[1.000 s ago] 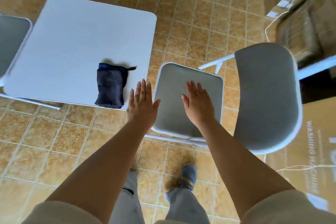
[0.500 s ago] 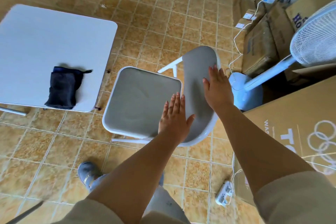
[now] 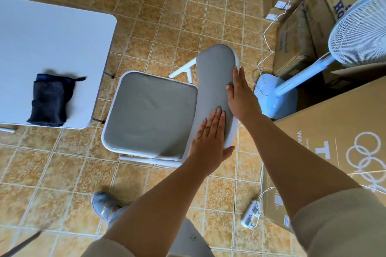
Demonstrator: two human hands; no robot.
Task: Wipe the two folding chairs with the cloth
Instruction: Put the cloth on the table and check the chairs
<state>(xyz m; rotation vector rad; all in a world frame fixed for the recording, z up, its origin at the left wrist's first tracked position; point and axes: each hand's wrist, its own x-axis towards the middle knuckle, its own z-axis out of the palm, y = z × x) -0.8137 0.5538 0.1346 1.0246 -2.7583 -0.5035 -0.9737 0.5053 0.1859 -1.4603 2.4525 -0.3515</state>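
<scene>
A folding chair (image 3: 150, 110) with a grey padded seat and a white frame stands unfolded on the tiled floor in the middle of the view. My left hand (image 3: 208, 142) lies flat on the near end of its grey backrest (image 3: 213, 81), fingers straight, thumb at the rim. My right hand (image 3: 240, 94) presses flat against the backrest's right edge. The dark folded cloth (image 3: 50, 100) lies on the white table (image 3: 52, 48) at the left, apart from both hands. Only one chair is in view.
A large cardboard box (image 3: 334, 142) stands close on the right. A white pedestal fan (image 3: 277, 96) and more boxes (image 3: 296, 44) crowd the back right, with cables on the floor. A power strip (image 3: 250, 214) lies near the box. My shoe (image 3: 104, 206) is below the chair.
The view has swung right, so the table and cloth slid left. Both hands moved from over the seat onto the backrest, and now lie flat against it.
</scene>
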